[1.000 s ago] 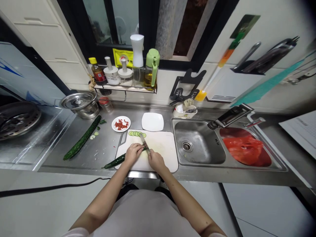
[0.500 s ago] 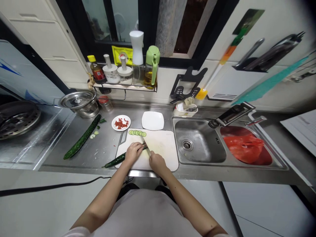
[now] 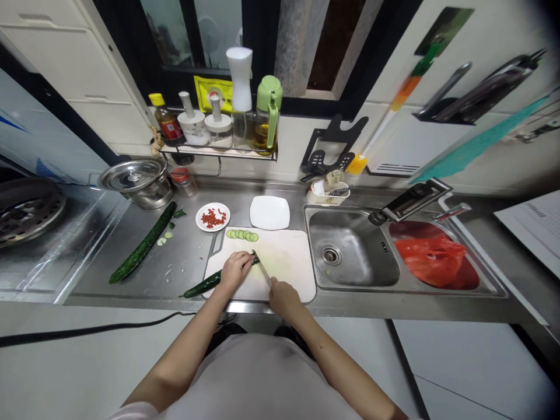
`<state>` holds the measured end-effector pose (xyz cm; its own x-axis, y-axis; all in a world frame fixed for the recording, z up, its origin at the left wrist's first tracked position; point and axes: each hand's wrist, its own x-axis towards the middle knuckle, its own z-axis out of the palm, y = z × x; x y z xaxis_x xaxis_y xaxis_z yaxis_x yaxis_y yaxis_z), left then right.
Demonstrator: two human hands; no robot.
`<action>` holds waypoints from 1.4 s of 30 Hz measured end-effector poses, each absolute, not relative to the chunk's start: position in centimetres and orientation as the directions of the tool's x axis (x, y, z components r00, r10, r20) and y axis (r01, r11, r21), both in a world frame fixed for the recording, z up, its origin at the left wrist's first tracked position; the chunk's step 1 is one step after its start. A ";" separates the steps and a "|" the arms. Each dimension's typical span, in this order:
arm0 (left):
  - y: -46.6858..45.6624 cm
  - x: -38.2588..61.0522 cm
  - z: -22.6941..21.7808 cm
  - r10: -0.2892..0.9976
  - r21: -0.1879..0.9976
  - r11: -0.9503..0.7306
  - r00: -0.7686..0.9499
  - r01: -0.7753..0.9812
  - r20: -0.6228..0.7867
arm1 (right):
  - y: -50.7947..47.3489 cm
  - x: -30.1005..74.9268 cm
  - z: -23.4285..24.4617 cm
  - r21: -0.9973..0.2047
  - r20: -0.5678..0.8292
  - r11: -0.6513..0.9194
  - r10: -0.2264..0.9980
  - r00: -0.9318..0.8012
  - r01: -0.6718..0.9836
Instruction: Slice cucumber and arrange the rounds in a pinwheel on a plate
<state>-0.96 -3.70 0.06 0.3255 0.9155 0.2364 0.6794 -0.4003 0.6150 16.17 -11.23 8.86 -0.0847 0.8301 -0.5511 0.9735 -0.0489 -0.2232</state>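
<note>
My left hand (image 3: pixel 235 269) is curled over a dark green cucumber (image 3: pixel 202 286) and holds it down on the white cutting board (image 3: pixel 286 256). My right hand (image 3: pixel 283 297) grips a knife (image 3: pixel 261 267) by its handle. The blade points up and left, with its tip at the cucumber's cut end beside my left fingers. A row of several cucumber slices (image 3: pixel 242 234) lies along the board's far edge.
A second whole cucumber (image 3: pixel 142 245) lies on the steel counter at left, near a lidded pot (image 3: pixel 136 182). A small dish of red chilli pieces (image 3: pixel 213 217) and a white plate (image 3: pixel 270 212) sit behind the board. A sink (image 3: pixel 350 256) is on the right, with a red bag (image 3: pixel 433 261) beyond it.
My right hand has drawn back toward me, pulling the knife along the board. My left hand and the cucumber have stayed in place. The view has tilted slightly.
</note>
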 end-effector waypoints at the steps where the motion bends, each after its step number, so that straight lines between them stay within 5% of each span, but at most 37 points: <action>1: -3.7 -1.0 0.0 0.913 0.613 -0.407 0.326 0.677 0.247 | -11.1 16.1 8.9 -0.223 -0.556 -0.047 0.827 -0.087 0.974; 42: -3.4 -1.0 -0.8 0.888 0.585 -0.459 0.342 0.668 0.307 | -9.9 15.7 7.9 -0.209 -0.579 -0.064 0.812 -0.071 0.976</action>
